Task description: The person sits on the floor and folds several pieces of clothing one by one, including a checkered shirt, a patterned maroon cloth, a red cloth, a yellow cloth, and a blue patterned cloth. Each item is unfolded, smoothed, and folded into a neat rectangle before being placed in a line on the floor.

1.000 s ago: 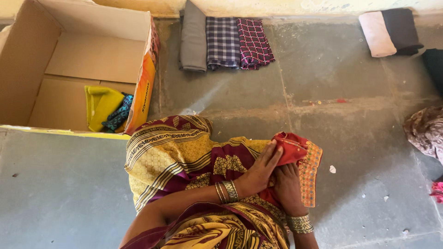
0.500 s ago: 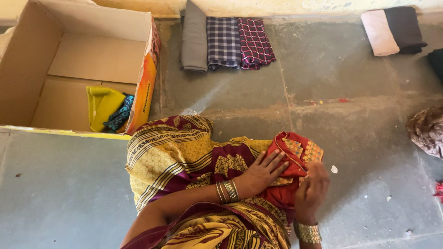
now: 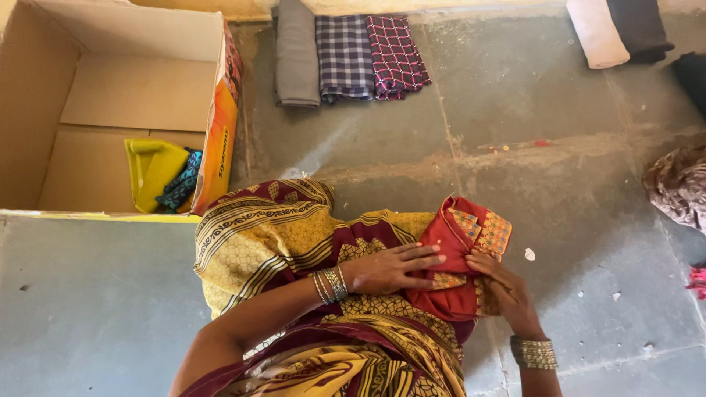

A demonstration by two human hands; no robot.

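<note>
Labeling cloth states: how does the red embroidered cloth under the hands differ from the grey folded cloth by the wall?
The red embroidered cloth lies on the person's lap, loosely bunched, under the left hand and right hand; the grey folded cloth lies flat on the floor, untouched. The red one has patterned trim; the grey one is plain. Both are fabric pieces outside the cardboard box.

The cardboard box (image 3: pixel 110 88) is cut off at the picture's top and left edges. The right hand (image 3: pixel 507 290) hides part of the red garment (image 3: pixel 456 242). The patterned cloth (image 3: pixel 676 184) at the floor's right edge runs out of view.
</note>
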